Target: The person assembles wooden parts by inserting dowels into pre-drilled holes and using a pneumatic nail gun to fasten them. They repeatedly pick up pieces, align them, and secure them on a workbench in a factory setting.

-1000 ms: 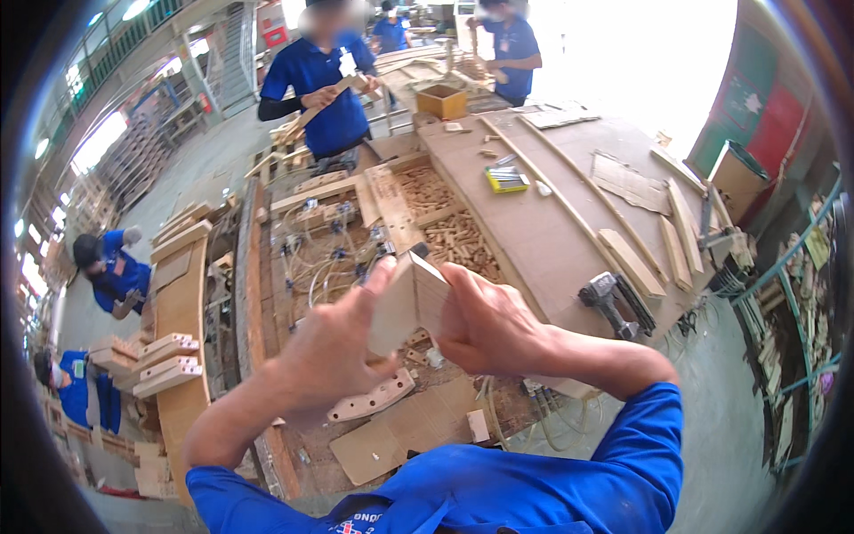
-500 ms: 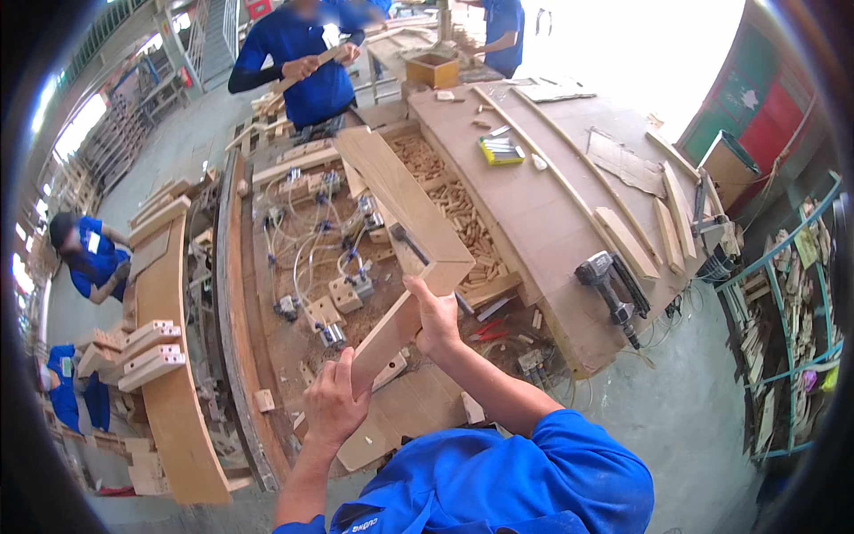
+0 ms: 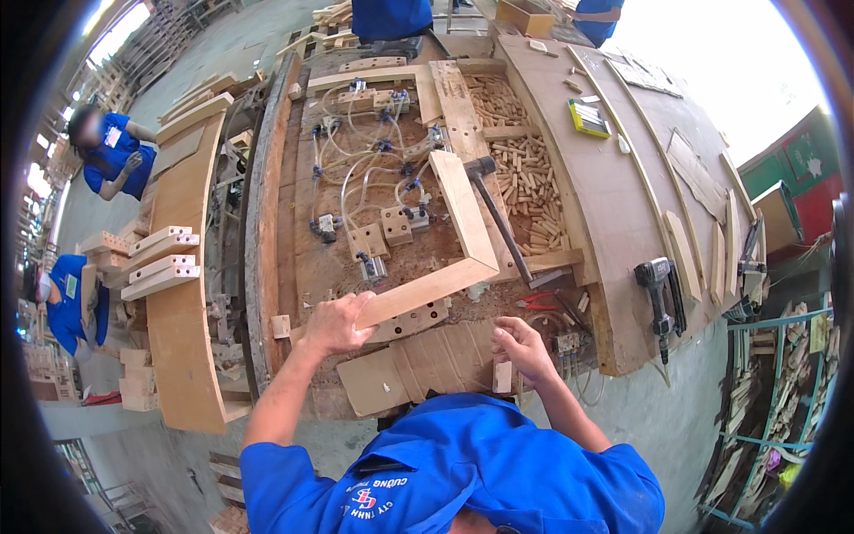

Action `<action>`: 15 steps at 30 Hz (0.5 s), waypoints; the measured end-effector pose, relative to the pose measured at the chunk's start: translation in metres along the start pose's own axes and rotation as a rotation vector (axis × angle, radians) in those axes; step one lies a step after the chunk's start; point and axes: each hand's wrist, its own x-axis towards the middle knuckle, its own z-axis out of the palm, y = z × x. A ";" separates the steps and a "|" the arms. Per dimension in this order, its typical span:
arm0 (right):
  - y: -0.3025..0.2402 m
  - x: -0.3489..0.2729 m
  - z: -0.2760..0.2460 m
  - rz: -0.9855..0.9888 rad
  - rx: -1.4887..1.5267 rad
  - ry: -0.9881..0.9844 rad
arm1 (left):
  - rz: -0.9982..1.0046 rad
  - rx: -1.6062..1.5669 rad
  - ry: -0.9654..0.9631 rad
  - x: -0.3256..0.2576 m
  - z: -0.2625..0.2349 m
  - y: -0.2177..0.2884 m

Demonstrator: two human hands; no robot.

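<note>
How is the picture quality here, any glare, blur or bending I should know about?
Head view: daylight blows out the upper right corner to white; the fisheye bends the workbench edges into curves, and a black rim frames the picture. The middle is sharp: the left hand gripping the L-shaped wooden frame and the right hand beside it show crisp outlines. Things near the rim look squeezed and dimmer.

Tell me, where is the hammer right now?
The hammer lies on the workbench, right of the L-shaped wooden piece, beside the pile of dowels.
</note>
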 end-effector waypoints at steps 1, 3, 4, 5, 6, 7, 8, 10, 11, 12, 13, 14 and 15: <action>0.001 0.001 0.000 -0.023 -0.016 0.009 | 0.006 -0.010 -0.020 0.005 0.000 -0.007; -0.001 0.004 0.002 -0.069 -0.050 0.028 | 0.022 -0.025 -0.063 0.016 -0.002 -0.019; -0.001 0.005 0.004 -0.092 -0.073 0.035 | 0.023 -0.026 -0.090 0.016 -0.003 -0.023; -0.001 0.005 0.005 -0.114 -0.098 0.049 | 0.029 -0.030 -0.119 0.018 -0.005 -0.028; -0.002 0.006 0.006 -0.100 -0.114 0.054 | 0.035 -0.034 -0.147 0.020 -0.006 -0.032; -0.003 0.007 0.006 -0.087 -0.130 0.057 | 0.044 -0.046 -0.149 0.024 -0.005 -0.035; -0.003 0.008 0.008 -0.073 -0.146 0.054 | 0.047 -0.055 -0.151 0.024 -0.004 -0.040; -0.004 0.012 0.009 -0.107 -0.262 0.035 | 0.067 -0.070 -0.140 0.026 0.000 -0.050; -0.005 0.013 0.010 -0.123 -0.322 0.026 | 0.085 -0.079 -0.127 0.027 0.003 -0.055; -0.007 0.016 0.011 -0.138 -0.372 0.018 | 0.102 -0.087 -0.114 0.028 0.005 -0.059; -0.010 0.020 0.012 -0.154 -0.421 0.008 | 0.102 -0.057 -0.128 0.032 0.007 -0.065; -0.012 0.022 0.013 -0.164 -0.474 -0.003 | 0.099 -0.033 -0.144 0.036 0.009 -0.068; -0.014 0.025 0.015 -0.154 -0.461 0.005 | 0.096 -0.009 -0.160 0.038 0.011 -0.071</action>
